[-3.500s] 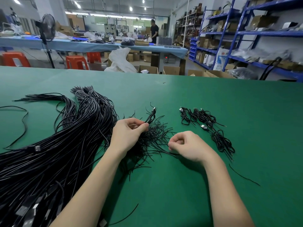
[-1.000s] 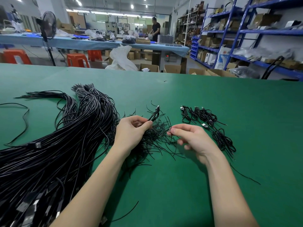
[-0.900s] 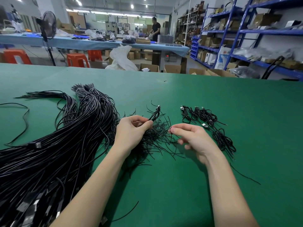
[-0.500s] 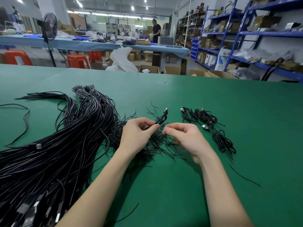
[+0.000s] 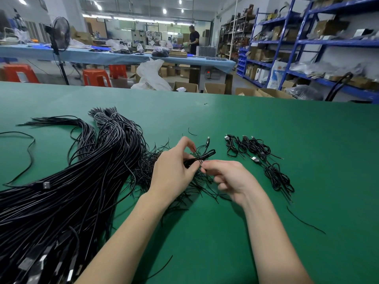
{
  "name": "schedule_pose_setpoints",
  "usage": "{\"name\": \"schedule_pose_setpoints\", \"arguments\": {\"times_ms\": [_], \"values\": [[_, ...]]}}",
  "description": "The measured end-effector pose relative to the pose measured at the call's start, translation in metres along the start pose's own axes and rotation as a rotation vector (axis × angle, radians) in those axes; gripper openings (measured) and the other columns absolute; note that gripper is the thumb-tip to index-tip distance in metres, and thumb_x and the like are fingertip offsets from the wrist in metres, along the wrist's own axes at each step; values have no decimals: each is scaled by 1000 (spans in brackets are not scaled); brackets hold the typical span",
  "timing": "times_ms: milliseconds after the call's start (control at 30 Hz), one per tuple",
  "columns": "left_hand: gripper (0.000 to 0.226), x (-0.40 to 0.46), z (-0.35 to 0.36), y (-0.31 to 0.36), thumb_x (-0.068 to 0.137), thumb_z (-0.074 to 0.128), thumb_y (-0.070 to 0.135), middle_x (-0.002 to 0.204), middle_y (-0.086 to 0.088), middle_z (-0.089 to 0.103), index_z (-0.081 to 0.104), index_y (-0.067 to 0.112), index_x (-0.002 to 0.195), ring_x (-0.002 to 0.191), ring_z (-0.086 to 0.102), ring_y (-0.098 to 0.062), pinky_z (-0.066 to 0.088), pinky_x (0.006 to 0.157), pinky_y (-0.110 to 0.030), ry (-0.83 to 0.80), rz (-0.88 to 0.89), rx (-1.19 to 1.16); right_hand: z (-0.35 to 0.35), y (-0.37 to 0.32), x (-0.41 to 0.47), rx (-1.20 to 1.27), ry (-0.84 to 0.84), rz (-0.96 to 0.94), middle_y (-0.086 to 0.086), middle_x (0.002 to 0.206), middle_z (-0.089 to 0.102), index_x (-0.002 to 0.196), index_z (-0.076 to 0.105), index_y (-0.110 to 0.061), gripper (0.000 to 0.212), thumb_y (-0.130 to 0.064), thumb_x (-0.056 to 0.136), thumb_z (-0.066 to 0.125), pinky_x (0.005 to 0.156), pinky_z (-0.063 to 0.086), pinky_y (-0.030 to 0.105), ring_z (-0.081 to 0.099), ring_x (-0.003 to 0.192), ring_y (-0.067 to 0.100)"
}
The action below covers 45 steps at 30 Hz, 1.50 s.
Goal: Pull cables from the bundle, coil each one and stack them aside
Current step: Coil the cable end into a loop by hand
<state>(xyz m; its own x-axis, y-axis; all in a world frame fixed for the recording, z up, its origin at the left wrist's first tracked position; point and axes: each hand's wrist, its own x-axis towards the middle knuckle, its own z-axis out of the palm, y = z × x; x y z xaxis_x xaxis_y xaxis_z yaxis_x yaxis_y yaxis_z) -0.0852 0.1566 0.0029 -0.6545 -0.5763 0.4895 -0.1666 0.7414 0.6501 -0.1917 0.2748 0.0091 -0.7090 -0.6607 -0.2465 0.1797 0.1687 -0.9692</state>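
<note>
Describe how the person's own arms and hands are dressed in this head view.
Both forearms are bare from the bottom of the picture up; no sleeve shows. The left hand and the right hand wear no gloves. No ring, watch, wristband or marking shows on the visible sides.

Cable bundle (image 5: 67,181) blocks left; coiled cables (image 5: 264,160) right; bare green table (image 5: 205,232) between forearms.

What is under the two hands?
Under the left hand and right hand lies a loose pile of thin black tie wires on the green table. The hands cover the pile's middle, so that part stays hidden.
</note>
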Motion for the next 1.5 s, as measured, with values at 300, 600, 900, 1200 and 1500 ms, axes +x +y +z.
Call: {"name": "schedule_pose_setpoints", "arguments": {"times_ms": [300, 600, 900, 1200, 1500], "values": [[24, 3, 0, -2, 78, 83, 17, 74, 18, 72, 64, 30, 69, 77, 67, 6, 45, 71, -6, 42, -70, -213, 0, 0, 0, 141, -89, 16, -2, 77, 74, 95, 74, -10, 9, -13, 86, 74, 36, 29, 11, 47, 48, 1], [21, 8, -9, -2, 78, 85, 24, 86, -6, 79, 67, 14, 83, 79, 71, -6, 47, 73, -20, -138, -420, -827, -15, 8, -2, -103, 198, -99, -1, 91, 78, 94, 77, -19, 7, -16, 88, 76, 47, 47, 18, 63, 52, 3], [19, 4, -9, 2, 78, 86, 23, 74, -4, 76, 68, 19, 74, 68, 68, -12, 51, 70, -21, -142, -211, -513, 6, -12, -9, -8, -86, -101, -1, 108, 75, 103, 76, -23, 65, -77, 68, 71, 57, 55, 25, 77, 83, 19], [14, 3, -15, 12, 83, 82, 23, 81, 6, 78, 70, 18, 77, 77, 73, -9, 57, 76, -31, -242, -49, -395, -7, 0, -14, 11, -153, -172, -5, 93, 77, 99, 76, -17, 35, -41, 76, 86, 51, 48, 20, 70, 71, 13], [15, 9, -21, 7, 80, 85, 15, 80, -4, 78, 73, 22, 75, 73, 71, -9, 50, 70, -14, -348, -101, -605, -17, 2, -12, 144, -206, -104, 2, 100, 78, 93, 78, -15, 48, -41, 54, 89, 44, 41, 12, 61, 57, 4]]}}
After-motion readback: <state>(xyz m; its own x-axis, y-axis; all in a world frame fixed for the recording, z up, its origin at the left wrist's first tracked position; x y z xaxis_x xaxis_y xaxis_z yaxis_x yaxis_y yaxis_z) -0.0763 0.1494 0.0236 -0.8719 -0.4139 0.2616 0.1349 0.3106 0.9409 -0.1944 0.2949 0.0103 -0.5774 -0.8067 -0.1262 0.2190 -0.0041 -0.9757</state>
